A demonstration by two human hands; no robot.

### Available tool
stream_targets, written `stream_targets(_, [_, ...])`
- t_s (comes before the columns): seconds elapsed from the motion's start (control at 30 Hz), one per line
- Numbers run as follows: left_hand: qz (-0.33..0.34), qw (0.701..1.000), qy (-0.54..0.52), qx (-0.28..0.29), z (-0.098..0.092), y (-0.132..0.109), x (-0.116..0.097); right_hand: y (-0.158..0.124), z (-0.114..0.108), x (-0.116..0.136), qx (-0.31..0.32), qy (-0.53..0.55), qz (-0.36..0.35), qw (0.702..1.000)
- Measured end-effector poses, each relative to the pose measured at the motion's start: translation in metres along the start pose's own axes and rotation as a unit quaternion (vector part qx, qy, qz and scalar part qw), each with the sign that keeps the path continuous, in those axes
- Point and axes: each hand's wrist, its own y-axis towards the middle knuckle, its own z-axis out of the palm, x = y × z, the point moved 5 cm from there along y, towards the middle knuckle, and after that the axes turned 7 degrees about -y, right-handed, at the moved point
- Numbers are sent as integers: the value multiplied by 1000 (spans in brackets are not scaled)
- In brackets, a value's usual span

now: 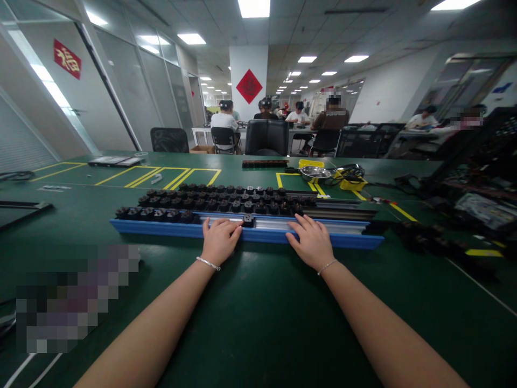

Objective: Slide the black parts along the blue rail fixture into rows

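A long blue rail (189,230) with a silvery channel lies across the green table in front of me. Black socket modules (159,214) fill its left part in a row, and one single black socket module (247,220) sits apart near the middle. My left hand (221,238) lies over the rail just left of that module, its fingertips at the module's side. Farther right, my right hand (312,241) rests on the rail with its fingers spread, holding nothing. Behind, parallel rails carry more black modules (226,197).
A metal bowl (315,172) and a yellow tray (350,183) with black cables stand at the back right. A dark strip (264,163) lies behind the rails. Black parts (424,237) are heaped at the right. People sit at tables beyond.
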Motion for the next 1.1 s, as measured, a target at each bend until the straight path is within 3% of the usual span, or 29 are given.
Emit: stream_targets(1.1, [30, 996, 55, 57, 3, -3, -10, 1, -2, 1, 7, -1, 1, 1000])
